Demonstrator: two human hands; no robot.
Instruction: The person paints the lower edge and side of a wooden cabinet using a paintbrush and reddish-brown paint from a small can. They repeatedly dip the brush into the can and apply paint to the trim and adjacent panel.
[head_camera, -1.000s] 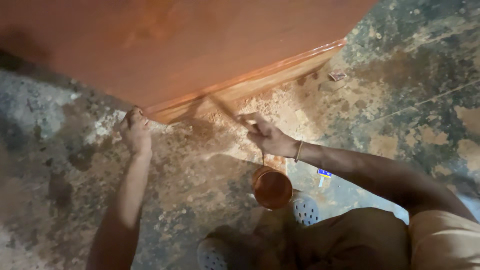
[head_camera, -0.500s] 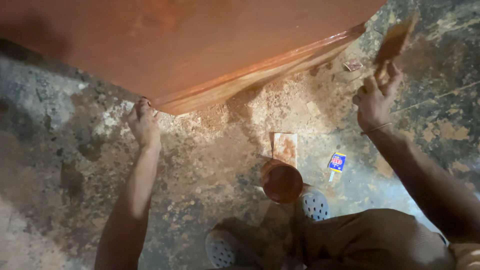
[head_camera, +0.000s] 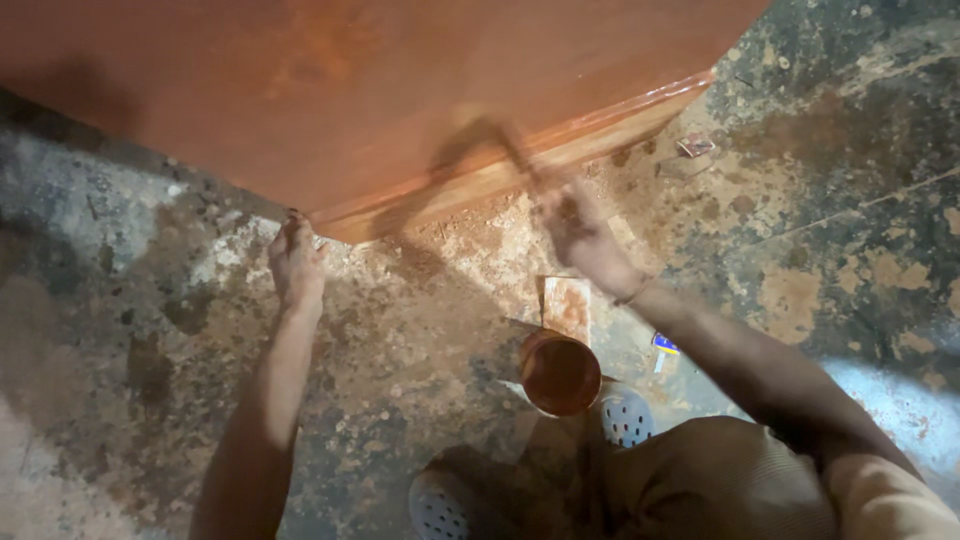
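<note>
A large reddish-brown wooden panel (head_camera: 330, 90) fills the top of the view, its lighter wet edge (head_camera: 520, 165) running diagonally above the floor. My left hand (head_camera: 296, 262) rests on the floor at the panel's lower corner, fingers against the edge. My right hand (head_camera: 575, 225), motion-blurred, grips a brush (head_camera: 500, 140) whose blurred tip lies against the panel edge. A small round tin (head_camera: 558, 372) of brown liquid stands on the floor below my right wrist.
The stained, mottled concrete floor (head_camera: 850, 200) surrounds everything. A small wooden block (head_camera: 566, 305) lies beside the tin, a small blue packet (head_camera: 664, 345) to its right. Two perforated sandals (head_camera: 625, 415) and my knee (head_camera: 720, 480) are at the bottom. Small debris (head_camera: 696, 146) lies near the panel's right end.
My right hand has swung from the upper right, where it held the brush raised, back left and down to the panel edge. My left hand has stayed at the corner.
</note>
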